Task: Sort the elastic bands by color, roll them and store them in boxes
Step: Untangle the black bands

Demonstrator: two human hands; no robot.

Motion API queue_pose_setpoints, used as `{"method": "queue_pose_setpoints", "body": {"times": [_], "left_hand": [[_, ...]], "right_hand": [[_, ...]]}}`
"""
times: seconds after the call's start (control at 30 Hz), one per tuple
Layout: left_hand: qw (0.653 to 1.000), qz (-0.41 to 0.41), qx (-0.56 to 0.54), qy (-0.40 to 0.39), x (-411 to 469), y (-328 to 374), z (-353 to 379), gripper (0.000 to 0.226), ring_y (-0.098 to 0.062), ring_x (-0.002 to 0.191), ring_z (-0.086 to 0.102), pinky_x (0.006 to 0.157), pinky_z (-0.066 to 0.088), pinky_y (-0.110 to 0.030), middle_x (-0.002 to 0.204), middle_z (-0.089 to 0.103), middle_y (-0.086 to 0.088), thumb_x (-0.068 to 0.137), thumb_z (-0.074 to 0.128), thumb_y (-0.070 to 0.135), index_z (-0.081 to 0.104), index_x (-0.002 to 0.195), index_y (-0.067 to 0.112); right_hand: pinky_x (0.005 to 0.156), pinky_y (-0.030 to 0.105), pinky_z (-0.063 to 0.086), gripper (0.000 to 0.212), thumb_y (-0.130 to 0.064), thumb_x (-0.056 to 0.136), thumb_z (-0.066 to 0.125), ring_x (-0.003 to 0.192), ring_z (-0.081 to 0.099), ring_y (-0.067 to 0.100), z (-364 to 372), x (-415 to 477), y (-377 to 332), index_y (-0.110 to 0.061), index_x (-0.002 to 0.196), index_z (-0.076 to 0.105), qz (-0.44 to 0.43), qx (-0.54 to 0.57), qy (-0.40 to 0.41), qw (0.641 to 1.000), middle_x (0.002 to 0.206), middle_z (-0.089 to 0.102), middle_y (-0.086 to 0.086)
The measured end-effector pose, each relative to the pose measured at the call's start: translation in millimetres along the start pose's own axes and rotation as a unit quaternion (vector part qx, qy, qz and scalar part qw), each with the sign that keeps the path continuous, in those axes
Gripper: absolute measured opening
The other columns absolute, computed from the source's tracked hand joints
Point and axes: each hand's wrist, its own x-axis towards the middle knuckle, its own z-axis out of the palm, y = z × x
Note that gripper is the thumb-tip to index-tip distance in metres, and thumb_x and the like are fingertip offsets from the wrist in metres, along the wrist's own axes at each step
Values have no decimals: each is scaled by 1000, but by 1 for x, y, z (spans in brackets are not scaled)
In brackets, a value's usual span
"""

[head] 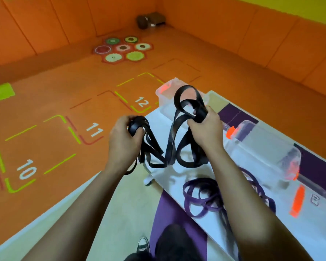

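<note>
The black elastic bands (169,144) hang in a loose tangle of loops between the person's two hands, held up just over the near end of the white surface (156,119), their lower loops drooping down to it. The left hand (122,136) has its fingers (137,132) curled tight round a gathered bunch at one end. The right hand (205,129) is clamped on the other end, with a big loop standing up above the fist. From here the colour sort looks well under way: the black ones are in hand, and the purple bands (201,196) lie apart in their own heap on the surface nearer the person. Nothing is rolled yet, though; both colours are slack and knotted up. Three clear boxes (252,136) with orange latches stand in a row along the surface's far side, and I can't make out any bands in them. So I'd judge the rolling and storing all remains.
</note>
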Motion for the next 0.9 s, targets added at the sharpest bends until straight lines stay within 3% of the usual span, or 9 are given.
{"method": "queue_pose_setpoints", "body": {"times": [0.17, 0.37, 0.47, 0.6, 0.67, 0.77, 0.83, 0.9], "left_hand": [[999, 24, 12, -27, 76, -18, 27, 27, -21, 99, 62, 85, 52, -38, 111, 68, 1, 92, 61, 14, 65, 118, 21], [991, -4, -1, -132, 144, -67, 84, 30, -26, 96, 67, 83, 57, -50, 110, 67, 9, 88, 55, 37, 59, 117, 34], [980, -20, 29, -198, 170, -99, 114, 23, -20, 99, 65, 87, 56, -51, 108, 67, 8, 93, 60, 26, 58, 113, 35], [971, -75, 40, -225, 197, -137, 138, 24, -9, 77, 62, 78, 58, -50, 89, 62, 16, 97, 61, 16, 54, 114, 30], [965, -102, 49, -238, 204, -158, 146, 22, -17, 71, 61, 74, 59, -54, 84, 60, 13, 97, 61, 18, 52, 115, 29], [956, -133, 63, -252, 214, -180, 152, 24, -33, 82, 65, 76, 58, -54, 86, 60, 4, 98, 60, 20, 48, 118, 27], [950, -146, 84, -262, 222, -189, 156, 31, -32, 95, 65, 82, 55, -43, 101, 62, -2, 99, 62, 20, 48, 126, 19], [935, -159, 128, -292, 225, -200, 159, 42, -28, 107, 60, 90, 48, -36, 123, 59, -11, 98, 64, 22, 47, 135, 11]], "right_hand": [[62, 30, 48, 26, -16, 79, 67, 77, 64, 20, 40, 46, 13, -23, 102, 59, 26, -27, 1, 999, 81, 64, -11], [72, 41, 55, 23, -18, 79, 63, 84, 63, 30, 94, 100, 57, -25, 101, 58, 59, -91, -67, 992, 82, 67, -4], [73, 41, 55, 16, -22, 83, 61, 89, 63, 35, 119, 129, 82, -26, 98, 61, 95, -149, -124, 976, 86, 70, 2], [75, 43, 56, 17, -21, 82, 64, 90, 65, 34, 147, 152, 104, -23, 99, 60, 114, -173, -179, 962, 89, 70, 3], [75, 39, 54, 24, -24, 83, 67, 93, 64, 33, 158, 155, 113, -20, 106, 60, 128, -178, -201, 955, 96, 70, 5], [74, 36, 48, 44, -32, 80, 76, 100, 64, 33, 174, 157, 125, -19, 116, 55, 161, -191, -232, 940, 107, 67, 7], [89, 42, 50, 70, -41, 76, 82, 115, 59, 36, 187, 162, 131, -18, 131, 47, 172, -227, -260, 923, 122, 61, 11], [108, 51, 42, 101, -50, 76, 83, 132, 47, 39, 194, 164, 135, -19, 154, 26, 183, -276, -285, 899, 144, 48, 15]]}}
